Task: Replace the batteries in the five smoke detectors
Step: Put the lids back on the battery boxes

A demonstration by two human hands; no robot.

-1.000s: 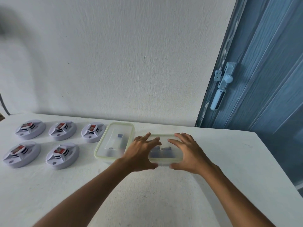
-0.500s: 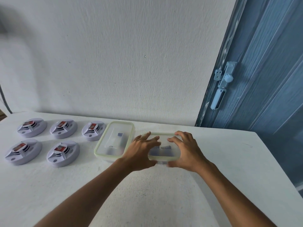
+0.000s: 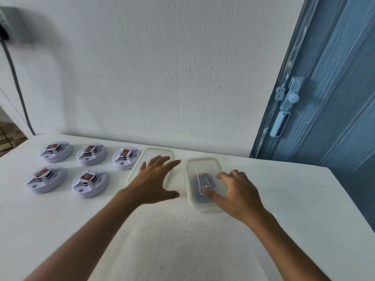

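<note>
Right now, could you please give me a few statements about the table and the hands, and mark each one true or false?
1. Five smoke detectors lie on the white table, three in the far row and two in the near row. True.
2. The right hand rests on the clear container that holds blue batteries. True.
3. The left hand grips a smoke detector. False: its fingers are spread over the second clear container, beside the detectors.
4. The two containers are stacked. False: they sit side by side with a gap between them.
5. The blue door is on the left. False: it is on the right, behind the table.
</note>
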